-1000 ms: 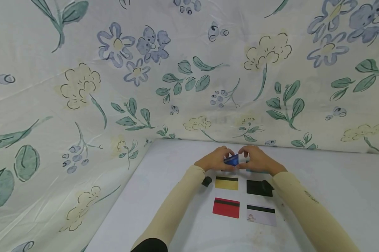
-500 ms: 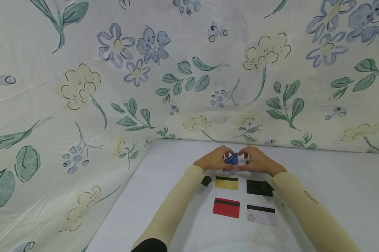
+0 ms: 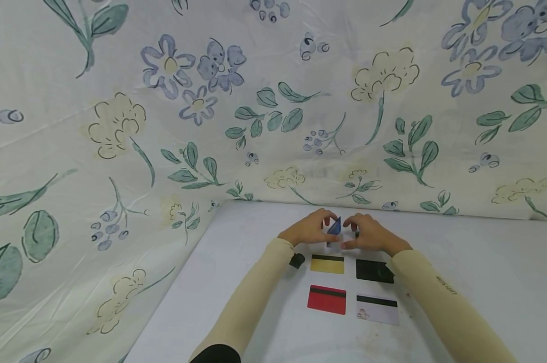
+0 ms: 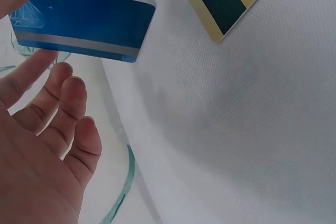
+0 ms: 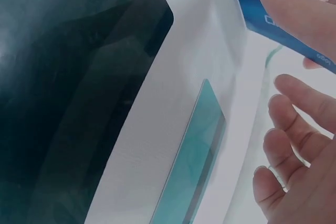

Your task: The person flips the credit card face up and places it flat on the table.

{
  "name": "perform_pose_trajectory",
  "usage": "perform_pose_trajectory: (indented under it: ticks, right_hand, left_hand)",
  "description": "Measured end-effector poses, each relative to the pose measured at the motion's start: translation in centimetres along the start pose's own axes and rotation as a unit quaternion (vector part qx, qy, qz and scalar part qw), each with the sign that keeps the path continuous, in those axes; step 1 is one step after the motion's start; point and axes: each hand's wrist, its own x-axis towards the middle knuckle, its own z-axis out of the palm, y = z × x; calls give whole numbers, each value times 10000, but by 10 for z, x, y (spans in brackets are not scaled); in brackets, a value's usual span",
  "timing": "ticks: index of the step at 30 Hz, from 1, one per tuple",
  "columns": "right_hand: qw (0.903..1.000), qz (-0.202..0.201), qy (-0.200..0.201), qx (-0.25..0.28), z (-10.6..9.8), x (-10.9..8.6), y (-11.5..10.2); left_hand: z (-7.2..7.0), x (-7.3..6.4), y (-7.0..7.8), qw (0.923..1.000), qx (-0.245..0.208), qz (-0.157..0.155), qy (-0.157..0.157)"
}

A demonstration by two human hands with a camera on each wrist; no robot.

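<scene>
A blue plastic card with a silver stripe is held up, tilted, above the far part of the table. My left hand pinches it between thumb and index finger; the other fingers spread below it in the left wrist view. My right hand is just to the card's right, fingers bent loosely and thumb apart from them. In the right wrist view its thumb overlaps the blue card; contact cannot be made out. A teal card lies beneath the right hand, mostly hidden in the head view.
Nearer on the white table lie a yellow card, a black card, a red card and a white card, in two columns. Flowered cloth hangs behind and left of the table.
The blue card has turned from facing broadly to nearly edge-on in the head view. The right hand has drawn slightly away from it; the left has barely shifted.
</scene>
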Motion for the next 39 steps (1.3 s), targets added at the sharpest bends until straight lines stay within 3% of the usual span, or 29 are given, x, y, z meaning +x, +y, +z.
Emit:
perform_pose_trajectory:
  ticks: [9, 22, 39]
  right_hand:
    - [9997, -222, 33, 54, 2, 0, -1]
    - [9998, 154, 48, 146, 10, 4, -4]
    - [9998, 11, 173, 102, 14, 5, -2]
  left_hand:
    - [-2, -2, 2, 9999, -142, 19, 59]
    - [-2, -2, 3, 9994, -274, 217, 87]
    - [-1, -4, 0, 9983, -472, 290, 174]
